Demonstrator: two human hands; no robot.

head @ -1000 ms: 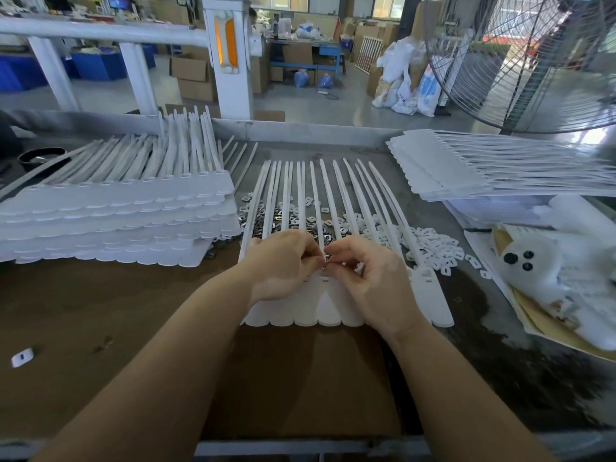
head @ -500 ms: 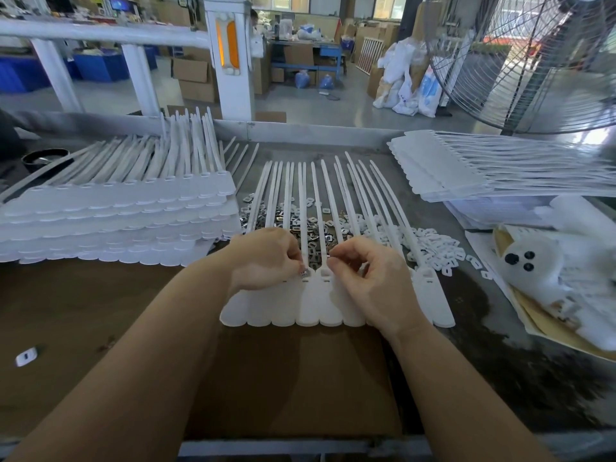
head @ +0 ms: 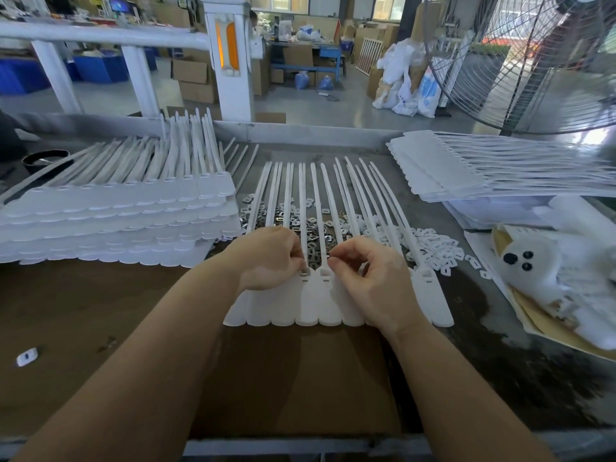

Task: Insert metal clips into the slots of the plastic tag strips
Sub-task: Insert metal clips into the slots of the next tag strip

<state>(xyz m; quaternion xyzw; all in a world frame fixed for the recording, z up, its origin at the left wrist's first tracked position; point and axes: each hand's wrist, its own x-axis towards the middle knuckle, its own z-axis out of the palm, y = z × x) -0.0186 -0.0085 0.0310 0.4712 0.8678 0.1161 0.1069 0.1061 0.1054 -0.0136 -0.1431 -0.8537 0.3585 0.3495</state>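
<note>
At the centre of the frame, the left hand (head: 271,258) rests with curled fingers on the tag strip (head: 313,301). The right hand (head: 370,278) pinches something small just above a slot; I cannot tell if it is a metal clip.

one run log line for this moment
step: clip insertion | left hand: presses tag strip | right hand: pinches metal clip over slot | clip pile: behind hands

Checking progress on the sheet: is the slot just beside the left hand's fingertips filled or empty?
Cannot tell. The slot on the tag strip sheet shows as a dark rectangle beside the left hand; a clip inside is not discernible.
</note>
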